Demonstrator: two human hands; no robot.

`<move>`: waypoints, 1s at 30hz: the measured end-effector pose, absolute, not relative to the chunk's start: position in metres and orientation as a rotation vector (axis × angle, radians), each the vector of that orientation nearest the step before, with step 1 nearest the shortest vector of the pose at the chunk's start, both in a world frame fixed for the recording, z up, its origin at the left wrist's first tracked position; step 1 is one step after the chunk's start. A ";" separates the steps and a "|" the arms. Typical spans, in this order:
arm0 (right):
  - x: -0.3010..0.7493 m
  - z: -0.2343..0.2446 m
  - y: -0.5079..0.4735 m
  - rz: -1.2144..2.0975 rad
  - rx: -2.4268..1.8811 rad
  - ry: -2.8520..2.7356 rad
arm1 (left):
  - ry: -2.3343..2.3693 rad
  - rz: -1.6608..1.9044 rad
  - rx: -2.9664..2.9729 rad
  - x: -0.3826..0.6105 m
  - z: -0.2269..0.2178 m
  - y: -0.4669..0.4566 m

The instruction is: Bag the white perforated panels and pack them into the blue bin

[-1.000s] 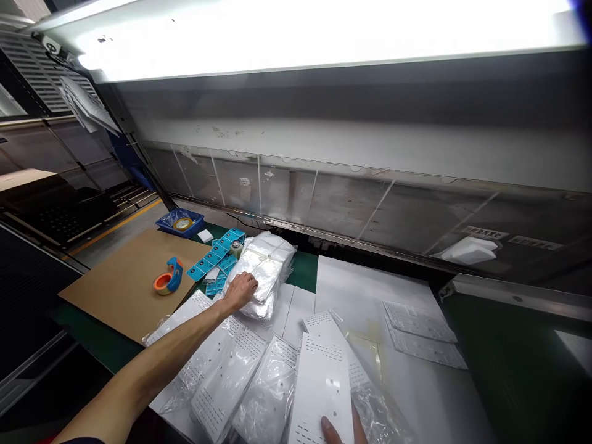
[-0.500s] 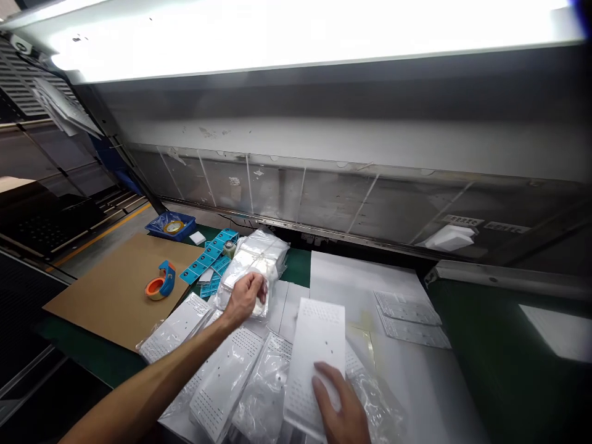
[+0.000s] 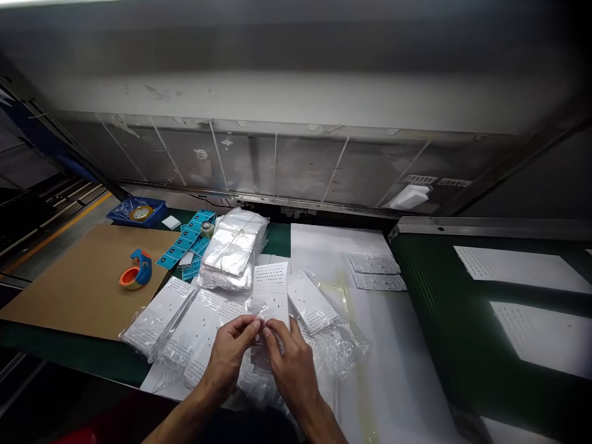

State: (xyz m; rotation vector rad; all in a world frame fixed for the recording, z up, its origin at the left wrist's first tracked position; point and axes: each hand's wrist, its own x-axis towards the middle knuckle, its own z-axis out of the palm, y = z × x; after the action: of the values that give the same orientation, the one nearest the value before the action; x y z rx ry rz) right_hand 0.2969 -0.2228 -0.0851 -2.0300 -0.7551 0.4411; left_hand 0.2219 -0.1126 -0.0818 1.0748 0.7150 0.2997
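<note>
White panel (image 3: pixel 272 287), slotted, stands tilted at lower centre of frame, long side up, its lower end behind the fingers. Left hand (image 3: pixel 230 350) pinches thin clear film (image 3: pixel 258 306) between thumb and forefinger; right hand (image 3: pixel 293 361) grips the panel's lower right edge, its fingertips meeting the left's at the film. Close pinch presumably because film this slippery gives little to hold; panel kept near the body, probably for control. Bagged panels (image 3: pixel 160 314) lie overlapped just left, within easy reach; another bagged panel (image 3: pixel 311 302) lies to the right. Behind the hands, a string-tied stack of clear bags (image 3: pixel 235 237), the string likely stopping them sliding. Teal labels (image 3: pixel 182 243) beside it. Brown board (image 3: pixel 69 277) at left carries a tape dispenser (image 3: pixel 139 271), perhaps parked there out of the way. Bench (image 3: pixel 111 361) green, partly covered by white sheet (image 3: pixel 393 351), maybe against scratches. Right of frame: ribbed green surface (image 3: pixel 423 277) with loose panels (image 3: pixel 522 268). Grey metal backboard (image 3: pixel 305 163) spans behind; floor with yellow line (image 3: pixel 60 229) far left.
</note>
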 end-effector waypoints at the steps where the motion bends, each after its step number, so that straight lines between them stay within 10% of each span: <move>1: 0.296 -0.084 -0.224 0.441 -2.029 -0.754 | 0.717 0.298 1.051 0.221 -0.081 -0.113; 21: 0.327 -0.083 -0.250 0.436 -2.205 -0.744 | 0.531 0.121 0.475 0.202 -0.048 -0.102; 30: 0.351 -0.035 -0.287 0.477 -1.946 -0.218 | 0.767 0.243 1.417 0.239 -0.080 -0.076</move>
State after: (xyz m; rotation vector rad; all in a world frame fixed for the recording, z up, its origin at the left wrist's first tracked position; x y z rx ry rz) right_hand 0.3512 -0.2873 -0.0352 -1.9460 -0.2185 0.4765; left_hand 0.2390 -0.0758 -0.0798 1.4168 0.7666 0.2429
